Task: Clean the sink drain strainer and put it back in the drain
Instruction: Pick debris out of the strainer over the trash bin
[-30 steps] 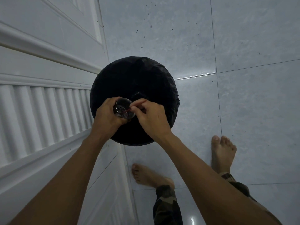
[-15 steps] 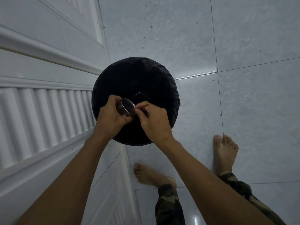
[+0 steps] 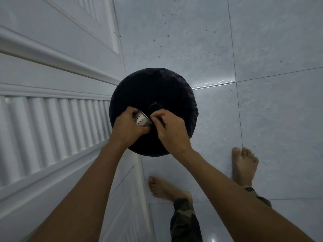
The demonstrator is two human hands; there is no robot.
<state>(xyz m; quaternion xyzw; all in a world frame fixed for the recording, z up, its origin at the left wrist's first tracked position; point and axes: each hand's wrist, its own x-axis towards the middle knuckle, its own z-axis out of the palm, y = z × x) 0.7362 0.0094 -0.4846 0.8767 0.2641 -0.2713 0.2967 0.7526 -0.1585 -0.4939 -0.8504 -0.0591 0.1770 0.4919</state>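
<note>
A small metal drain strainer (image 3: 142, 120) with round holes in its wall is held over a round bin lined with a black bag (image 3: 157, 88). My left hand (image 3: 128, 127) grips the strainer, tipped so its open mouth faces away to the right. My right hand (image 3: 170, 131) is at the strainer's rim, its fingertips curled and pinched at the mouth; whatever they pinch is too small to make out. The strainer's inside is hidden.
A white panelled door or cabinet front (image 3: 52, 84) runs along the left, close to the bin. Pale grey floor tiles (image 3: 262, 102) spread to the right. My two bare feet (image 3: 244, 165) stand just below the bin.
My left hand has turned the strainer from mouth-up to tipped on its side, so the perforated wall now shows. My right hand stays at the rim. The view shifted slightly.
</note>
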